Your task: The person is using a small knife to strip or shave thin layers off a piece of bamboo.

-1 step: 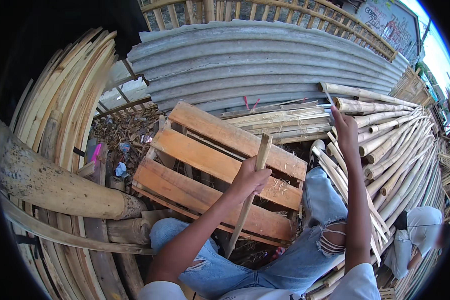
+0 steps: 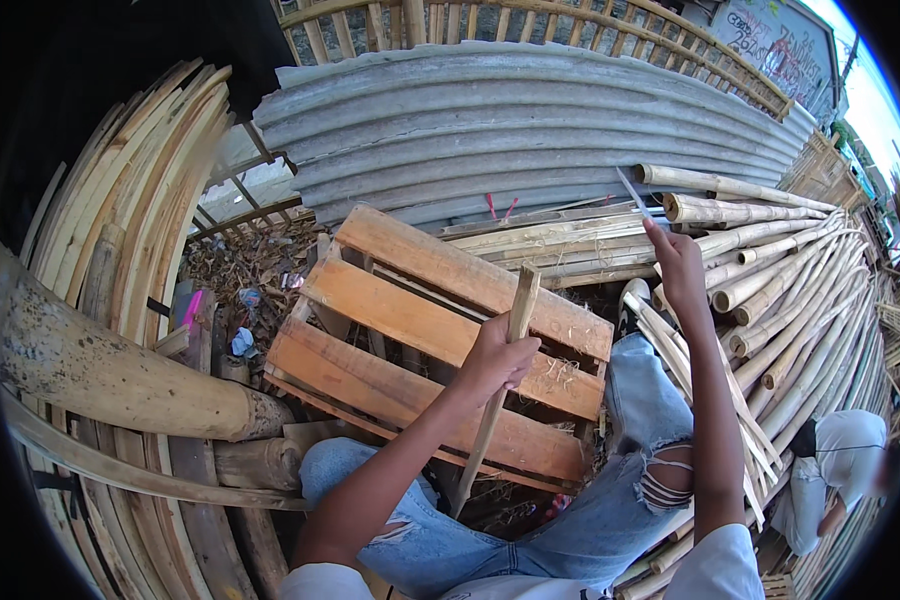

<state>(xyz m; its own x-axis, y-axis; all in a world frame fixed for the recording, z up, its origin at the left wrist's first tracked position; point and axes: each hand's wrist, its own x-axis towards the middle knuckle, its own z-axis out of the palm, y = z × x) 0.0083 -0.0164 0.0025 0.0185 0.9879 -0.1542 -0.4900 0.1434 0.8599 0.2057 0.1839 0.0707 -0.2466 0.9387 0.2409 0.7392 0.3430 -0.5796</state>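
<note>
My left hand [image 2: 495, 362] is closed around a split bamboo stick [image 2: 518, 300] that stands nearly upright over a wooden pallet [image 2: 410, 325]. The stick's lower end reaches down between my knees, which are in torn blue jeans [image 2: 630, 500]. My right hand [image 2: 678, 268] is raised over the bamboo poles [image 2: 770, 290] to my right. It grips a thin grey blade-like tool [image 2: 632, 192] that points up and to the left. The pallet lies tilted in front of my legs.
Grey corrugated sheets [image 2: 530, 130] lie behind the pallet, with a bamboo fence [image 2: 530, 20] beyond them. Curved bamboo strips [image 2: 130, 200] and a thick log [image 2: 100, 370] fill the left side. Another person in a white shirt [image 2: 840, 460] crouches at lower right.
</note>
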